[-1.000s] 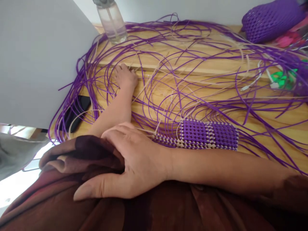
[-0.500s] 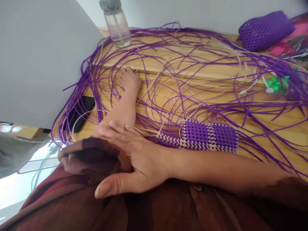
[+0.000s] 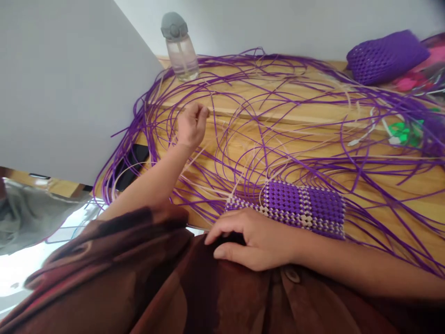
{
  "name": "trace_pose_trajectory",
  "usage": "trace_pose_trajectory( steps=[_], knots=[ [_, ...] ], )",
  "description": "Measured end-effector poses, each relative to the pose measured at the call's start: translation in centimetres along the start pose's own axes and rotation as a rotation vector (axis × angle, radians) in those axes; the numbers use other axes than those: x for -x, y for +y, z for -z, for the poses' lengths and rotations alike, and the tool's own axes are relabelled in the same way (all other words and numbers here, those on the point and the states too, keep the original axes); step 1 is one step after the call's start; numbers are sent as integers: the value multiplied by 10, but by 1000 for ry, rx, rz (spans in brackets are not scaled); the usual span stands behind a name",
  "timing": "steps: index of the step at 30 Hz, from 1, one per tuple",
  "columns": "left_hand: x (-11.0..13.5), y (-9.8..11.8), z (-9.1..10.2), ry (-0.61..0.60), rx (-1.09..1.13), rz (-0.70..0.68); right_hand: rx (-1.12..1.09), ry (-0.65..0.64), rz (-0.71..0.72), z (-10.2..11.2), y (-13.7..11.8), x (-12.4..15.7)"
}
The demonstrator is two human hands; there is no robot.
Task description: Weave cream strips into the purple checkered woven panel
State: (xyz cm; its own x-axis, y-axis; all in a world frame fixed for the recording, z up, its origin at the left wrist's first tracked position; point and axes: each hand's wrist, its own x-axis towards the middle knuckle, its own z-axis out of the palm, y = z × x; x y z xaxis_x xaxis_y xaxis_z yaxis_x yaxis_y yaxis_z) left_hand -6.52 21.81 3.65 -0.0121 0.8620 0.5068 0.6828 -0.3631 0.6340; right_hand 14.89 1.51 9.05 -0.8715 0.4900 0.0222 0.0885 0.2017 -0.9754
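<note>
My left hand (image 3: 193,124) hovers over the loose purple and cream strips (image 3: 239,109), its fingers curled in. Whatever those fingers may hold is hidden or too thin to make out. Low in front of my body is my right hand (image 3: 245,236), thumb and fingers apart with nothing between them. It is nearest to the lower left edge of a woven piece (image 3: 288,197), checked in purple with cream bands. From that piece, long unwoven strips fan out across the wooden table (image 3: 239,134).
A clear bottle (image 3: 182,55) with a grey lid stands at the back left. A dark phone-like object (image 3: 132,167) lies under strips on the left. Back right are a purple mesh roll (image 3: 385,58), a white cable (image 3: 361,134) and a green item (image 3: 405,132). A grey panel (image 3: 66,88) borders the left.
My right hand has drawn back to the right, away from my left forearm and sleeve. My left hand has gone from spread fingers to curled ones. The view has shifted slightly.
</note>
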Motion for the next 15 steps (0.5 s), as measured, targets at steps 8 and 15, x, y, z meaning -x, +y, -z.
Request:
trace_pose_trajectory(
  steps=[8,15],
  knots=[
    [63,-26,102,-653,-60,151,75,151,-7,19,15,28],
    [34,-74,164,-462,-948,329,26,165,-103,18,20,27]
  ],
)
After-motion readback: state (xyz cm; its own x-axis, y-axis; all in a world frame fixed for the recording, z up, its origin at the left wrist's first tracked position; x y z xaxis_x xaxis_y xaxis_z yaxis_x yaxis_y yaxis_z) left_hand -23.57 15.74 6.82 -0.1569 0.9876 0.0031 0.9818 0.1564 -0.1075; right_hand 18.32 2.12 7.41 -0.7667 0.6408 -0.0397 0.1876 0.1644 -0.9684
